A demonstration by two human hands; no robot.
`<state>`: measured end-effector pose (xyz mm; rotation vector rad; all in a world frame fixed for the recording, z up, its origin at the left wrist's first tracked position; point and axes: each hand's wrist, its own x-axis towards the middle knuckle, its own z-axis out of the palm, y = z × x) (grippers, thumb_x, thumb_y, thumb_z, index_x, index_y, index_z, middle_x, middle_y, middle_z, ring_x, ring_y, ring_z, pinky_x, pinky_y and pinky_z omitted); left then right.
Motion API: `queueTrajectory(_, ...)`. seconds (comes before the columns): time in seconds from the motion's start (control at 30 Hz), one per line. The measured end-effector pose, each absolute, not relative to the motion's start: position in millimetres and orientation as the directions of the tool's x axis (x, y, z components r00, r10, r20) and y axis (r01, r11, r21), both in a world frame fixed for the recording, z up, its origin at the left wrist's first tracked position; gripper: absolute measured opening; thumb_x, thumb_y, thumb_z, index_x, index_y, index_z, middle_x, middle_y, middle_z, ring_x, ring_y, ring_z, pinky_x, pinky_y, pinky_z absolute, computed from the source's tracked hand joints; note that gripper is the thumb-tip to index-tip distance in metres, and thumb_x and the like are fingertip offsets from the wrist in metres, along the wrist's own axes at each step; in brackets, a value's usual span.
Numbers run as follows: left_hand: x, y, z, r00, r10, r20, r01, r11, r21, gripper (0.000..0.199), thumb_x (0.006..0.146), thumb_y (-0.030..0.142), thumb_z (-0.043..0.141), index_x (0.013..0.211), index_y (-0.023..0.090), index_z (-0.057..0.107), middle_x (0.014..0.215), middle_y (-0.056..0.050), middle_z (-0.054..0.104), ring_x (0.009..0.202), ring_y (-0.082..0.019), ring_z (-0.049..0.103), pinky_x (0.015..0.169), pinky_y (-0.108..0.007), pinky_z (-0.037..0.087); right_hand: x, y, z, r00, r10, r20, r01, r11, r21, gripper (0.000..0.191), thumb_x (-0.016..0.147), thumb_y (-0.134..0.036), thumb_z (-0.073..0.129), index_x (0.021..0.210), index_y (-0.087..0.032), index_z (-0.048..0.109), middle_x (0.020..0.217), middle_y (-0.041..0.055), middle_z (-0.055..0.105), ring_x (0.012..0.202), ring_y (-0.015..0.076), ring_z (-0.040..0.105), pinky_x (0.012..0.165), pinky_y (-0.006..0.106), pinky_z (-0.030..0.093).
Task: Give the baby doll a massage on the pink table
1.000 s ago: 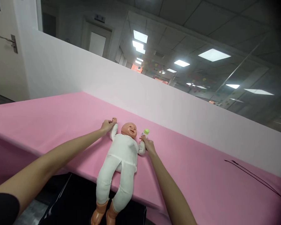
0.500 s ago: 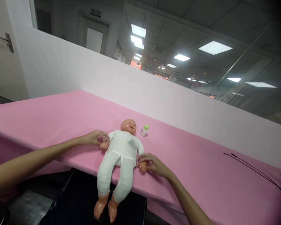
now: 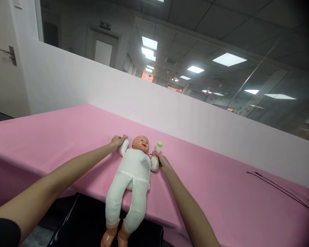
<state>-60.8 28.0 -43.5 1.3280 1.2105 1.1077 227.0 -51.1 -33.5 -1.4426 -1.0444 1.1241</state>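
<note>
A baby doll [image 3: 135, 164] in a white cloth body lies on its back on the pink-covered table [image 3: 201, 178], its feet hanging over the front edge. Both of its arms are raised beside its head. My left hand [image 3: 117, 141] is closed around the doll's hand and wrist on the left side. On the other side, my right hand [image 3: 162, 161] grips the doll's other hand. Right behind that grip stands a small bottle [image 3: 159, 146] with a green cap, its lower part hidden by the doll's hand.
Thin black cables [image 3: 280, 192] lie across the table's right side. A white low wall [image 3: 134, 92] runs along the back, with glass above it. At the far left is a door [image 3: 7, 75] with a metal handle. My dark-clad lap [image 3: 90, 223] is under the table's front edge.
Both my hands have moved up towards the doll's head, lifting its arms from its sides to beside the head. The view has tilted slightly upward.
</note>
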Motion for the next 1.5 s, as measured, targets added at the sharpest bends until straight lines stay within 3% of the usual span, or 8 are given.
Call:
queueTrajectory(0.2,-88.5,19.5,-45.2,0.202,0.979,-0.033,0.042,0.025,0.999,0.051,0.073,0.067,0.08,0.067,0.019,0.062,0.059,0.0,0.054,0.058,-0.016,0.053,0.057,-0.029,0.041,247.9,-78.3,-21.7,0.034,0.999,-0.024,0.138,-0.028,-0.99,0.044,0.077,-0.048,0.084,0.106,-0.015,0.08,0.102,0.0104,0.078,0.087,0.0211,0.069,0.075,0.03,0.054)
queueTrajectory(0.43,-140.1,-34.5,-57.0,0.688,0.647,0.329,0.085,-0.522,0.849,0.024,0.078,0.032,0.082,0.099,0.021,0.083,0.104,-0.009,0.078,0.097,-0.025,0.069,0.084,-0.034,0.053,257.7,-144.5,-13.6,-0.473,0.881,0.009,0.481,0.267,-0.835,0.029,0.074,-0.026,0.081,0.102,-0.023,0.083,0.105,0.0067,0.079,0.098,0.0264,0.069,0.09,0.04,0.054)
queueTrajectory(0.6,-144.6,-55.3,-77.6,0.789,0.428,0.44,0.03,-0.743,0.669,0.028,0.089,0.022,0.07,0.112,0.03,0.083,0.118,-0.009,0.076,0.113,-0.026,0.067,0.099,-0.038,0.052,253.1,-157.0,-31.0,-0.505,0.862,0.032,0.51,0.328,-0.796,0.027,0.071,-0.02,0.078,0.097,-0.025,0.084,0.109,0.0064,0.078,0.108,0.0292,0.068,0.098,0.042,0.053)
queueTrajectory(0.83,-112.7,-36.0,-60.6,0.489,0.799,0.35,0.127,-0.462,0.878,0.037,0.082,0.045,0.079,0.108,0.02,0.082,0.105,-0.01,0.08,0.093,-0.025,0.069,0.074,-0.03,0.051,252.2,-113.1,-23.7,-0.143,0.987,0.073,0.259,0.109,-0.96,0.049,0.075,-0.041,0.086,0.119,-0.022,0.076,0.119,0.0092,0.078,0.1,0.0253,0.071,0.086,0.037,0.056)
queueTrajectory(0.97,-78.8,-4.5,-49.1,0.2,0.96,0.198,0.116,-0.224,0.968,0.055,0.077,0.071,0.073,0.087,0.016,0.075,0.076,-0.006,0.072,0.067,-0.018,0.06,0.055,-0.026,0.039,232.4,-74.6,-29.0,0.134,0.991,0.013,0.141,-0.006,-0.99,0.049,0.078,-0.057,0.08,0.103,-0.016,0.077,0.105,0.0131,0.08,0.08,0.0216,0.071,0.067,0.03,0.055)
queueTrajectory(1.2,-73.0,22.4,-47.2,0.136,0.99,-0.042,0.159,0.02,0.987,0.062,0.069,0.078,0.074,0.056,0.023,0.051,0.048,0.002,0.045,0.045,-0.013,0.039,0.046,-0.028,0.026,231.4,-69.3,-30.6,0.118,0.993,0.022,0.164,0.002,-0.987,0.044,0.077,-0.058,0.08,0.087,-0.016,0.077,0.079,0.0099,0.076,0.068,0.0207,0.066,0.06,0.031,0.053)
queueTrajectory(1.37,-111.5,-14.4,-40.3,0.495,0.848,0.189,0.18,-0.313,0.933,0.033,0.073,0.049,0.084,0.085,0.019,0.077,0.077,-0.002,0.068,0.07,-0.018,0.06,0.058,-0.026,0.038,257.6,-110.9,-16.5,-0.147,0.983,0.107,0.31,0.149,-0.939,0.04,0.077,-0.049,0.083,0.103,-0.018,0.081,0.091,0.0069,0.077,0.079,0.0208,0.066,0.072,0.032,0.053)
queueTrajectory(1.5,-130.2,-48.4,-50.9,0.744,0.56,0.365,0.176,-0.691,0.701,0.02,0.077,0.024,0.076,0.097,0.024,0.082,0.1,-0.005,0.077,0.089,-0.023,0.068,0.069,-0.027,0.047,254.1,-142.3,-17.5,-0.479,0.878,0.017,0.435,0.254,-0.864,0.03,0.073,-0.024,0.081,0.102,-0.022,0.083,0.102,0.0059,0.078,0.096,0.0257,0.068,0.087,0.036,0.053)
